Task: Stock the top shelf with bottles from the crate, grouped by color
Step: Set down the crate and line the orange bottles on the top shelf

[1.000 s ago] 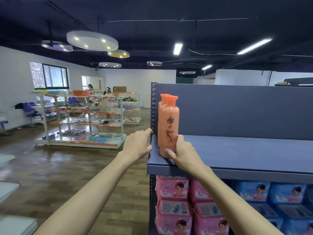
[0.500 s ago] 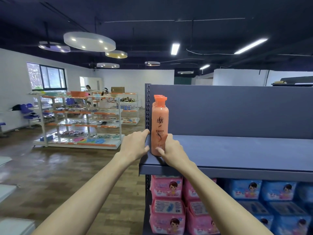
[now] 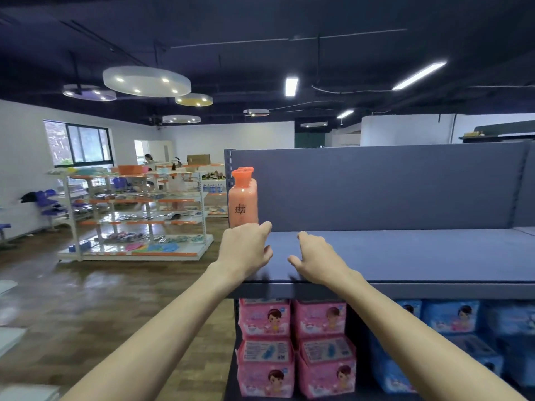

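The top shelf (image 3: 405,256) is a long grey board with a straight front lip, and nearly all of it lies bare to the right of the hands, backed by a tall grey panel (image 3: 376,186). Its left end stops at a slotted upright post (image 3: 229,166), beyond which there is only open wooden floor (image 3: 86,299). At that left end stand the orange bottles (image 3: 243,202), upright in a tight row running front to back, so that only the nearest one shows in full: a peach-coloured body, a brighter orange flip cap and dark lettering on the front; how many stand behind it cannot be counted from this angle. The left hand (image 3: 246,250) hangs just before the nearest bottle's base, fingers loosely bent, and appears to hold nothing, though whether its fingertips touch the bottle is unclear. The right hand (image 3: 317,260) rests over the shelf's front edge, apart from the bottles, fingers spread and relaxed, gripping nothing. Below the shelf sit pink packs (image 3: 265,319) and blue packs (image 3: 448,316).
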